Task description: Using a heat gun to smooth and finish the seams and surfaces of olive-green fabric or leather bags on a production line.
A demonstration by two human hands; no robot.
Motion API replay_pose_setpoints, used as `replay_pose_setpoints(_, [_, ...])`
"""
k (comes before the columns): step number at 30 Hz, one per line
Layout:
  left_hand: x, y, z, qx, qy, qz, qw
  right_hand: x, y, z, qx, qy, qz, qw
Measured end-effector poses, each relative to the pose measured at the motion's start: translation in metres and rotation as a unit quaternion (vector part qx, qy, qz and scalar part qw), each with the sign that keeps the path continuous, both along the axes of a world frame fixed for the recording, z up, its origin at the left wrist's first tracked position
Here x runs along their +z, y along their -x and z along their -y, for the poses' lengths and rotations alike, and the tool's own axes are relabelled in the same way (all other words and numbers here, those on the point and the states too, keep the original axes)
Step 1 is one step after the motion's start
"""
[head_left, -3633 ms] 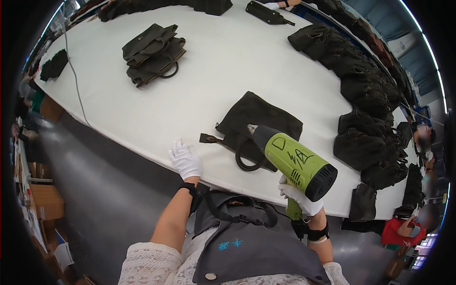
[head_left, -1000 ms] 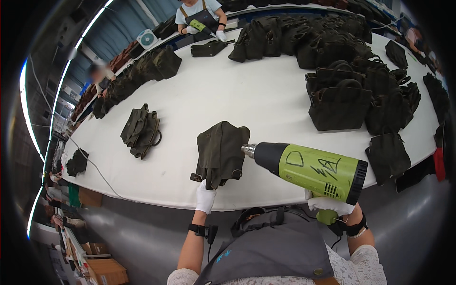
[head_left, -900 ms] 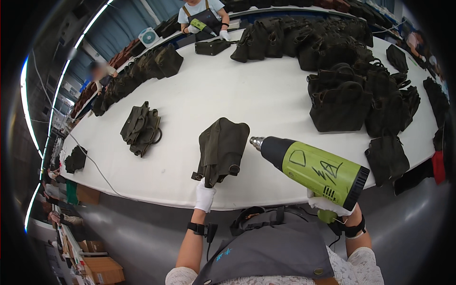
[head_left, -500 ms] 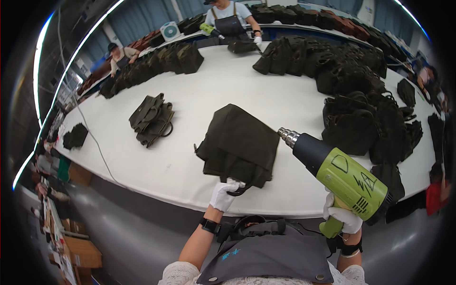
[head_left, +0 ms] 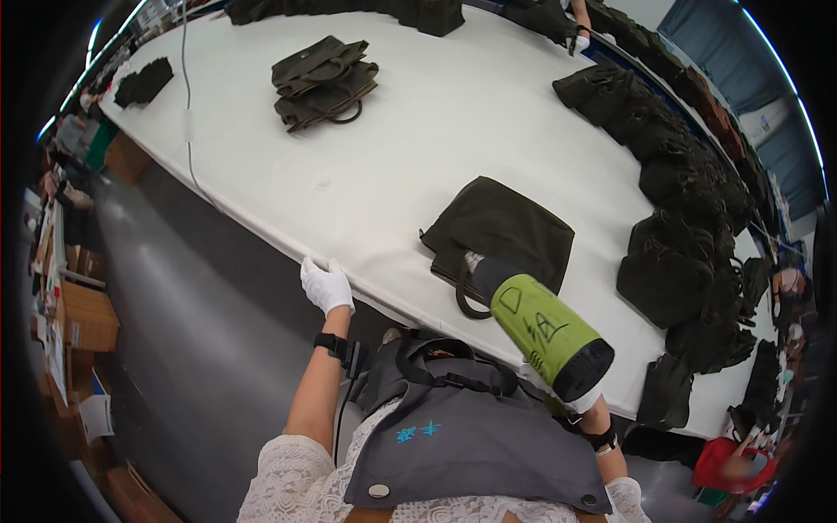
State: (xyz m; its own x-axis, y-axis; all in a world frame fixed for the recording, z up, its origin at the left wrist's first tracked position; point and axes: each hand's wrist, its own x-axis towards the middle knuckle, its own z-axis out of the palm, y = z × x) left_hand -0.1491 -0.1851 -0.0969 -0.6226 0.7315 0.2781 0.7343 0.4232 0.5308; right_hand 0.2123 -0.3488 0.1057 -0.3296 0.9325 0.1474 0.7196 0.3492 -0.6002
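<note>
A green and black heat gun (head_left: 547, 329) is held in my right hand (head_left: 586, 402), white-gloved and mostly hidden beneath the gun's body. Its metal nozzle points over the lower part of a dark green handbag (head_left: 510, 218). The bag lies flat on the white table (head_left: 349, 196) with a handle loop toward me. At the table's near edge, left of the bag, is my white-gloved left hand (head_left: 328, 287). Its fingers are stretched out and it holds nothing.
Two stacked dark bags (head_left: 324, 80) lie at the far left of the table, beside a grey cord (head_left: 187, 131). A long row of dark bags (head_left: 671, 174) lines the right side. A co-worker's gloved hand (head_left: 579, 42) touches a bag at the far edge.
My left hand has let go of the bag's handle and moved left to the table edge. The bag now lies flat. My view has turned left, and the heat gun's nozzle is over the bag.
</note>
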Motion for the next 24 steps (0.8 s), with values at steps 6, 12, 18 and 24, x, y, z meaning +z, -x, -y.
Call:
replay_pose_setpoints(6, [-0.021,0.015,-0.046,0.200,0.053,0.234,0.950,0.007,0.042,-0.031,0.051,0.007,0.027,0.998])
replay_pose_setpoints(12, [0.006,-0.004,-0.051,0.235,0.063,0.213,0.946,0.006,0.045,-0.025,-0.008,0.154,-0.002,0.988])
replay_pose_setpoints(18, [0.005,0.001,-0.052,0.250,0.063,0.231,0.938,0.018,0.057,-0.027,-0.094,0.270,-0.122,0.950])
replay_pose_setpoints(24, [0.007,-0.001,-0.049,0.245,0.062,0.225,0.941,0.011,0.066,-0.039,-0.075,0.267,-0.049,0.960])
